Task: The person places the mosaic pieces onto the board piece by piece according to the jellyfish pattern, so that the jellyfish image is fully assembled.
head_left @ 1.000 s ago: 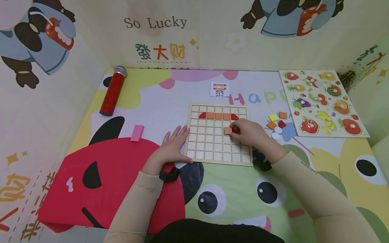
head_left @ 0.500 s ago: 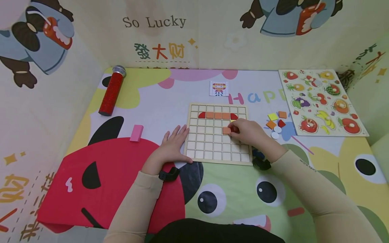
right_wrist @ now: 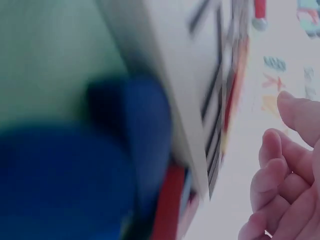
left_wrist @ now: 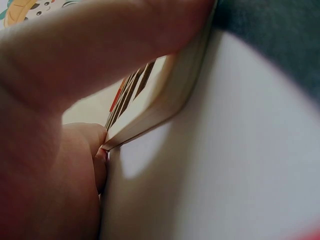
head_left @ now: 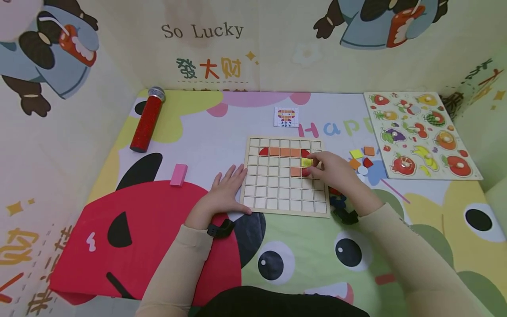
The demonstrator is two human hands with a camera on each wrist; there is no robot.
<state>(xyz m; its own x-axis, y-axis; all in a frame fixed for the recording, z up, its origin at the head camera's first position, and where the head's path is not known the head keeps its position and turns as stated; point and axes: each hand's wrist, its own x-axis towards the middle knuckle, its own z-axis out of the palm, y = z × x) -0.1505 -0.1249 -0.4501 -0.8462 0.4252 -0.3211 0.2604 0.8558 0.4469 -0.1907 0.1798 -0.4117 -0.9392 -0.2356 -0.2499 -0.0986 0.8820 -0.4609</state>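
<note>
A wooden grid board [head_left: 285, 212] lies in front of the person. An upper row holds orange squares [head_left: 284, 152] between two red quarter-round pieces. Below its right end sit a yellow square [head_left: 306, 162], then an orange square [head_left: 295, 172] beside a red piece [head_left: 305, 172]. My right hand [head_left: 334, 169] hovers at the board's right side, fingertips over the yellow and red pieces; the right wrist view shows loosely bent fingers [right_wrist: 272, 182] holding nothing. Spread flat, my left hand [head_left: 219, 193] lies along the board's left edge, its thumb [left_wrist: 125, 45] at the lower corner.
Loose pieces, including a yellow tile [head_left: 356, 153] and a white disc [head_left: 362, 170], lie right of the board. Blue pieces [head_left: 338, 202] sit by its right edge. Around are a pattern card [head_left: 286, 117], fruit puzzle board [head_left: 424, 174], pink block [head_left: 178, 175] and red microphone [head_left: 146, 123].
My right hand has let go and drawn back slightly to the right, its fingers parted. The red piece beside the lower orange square now shows, and more of the yellow one. The left hand stays put.
</note>
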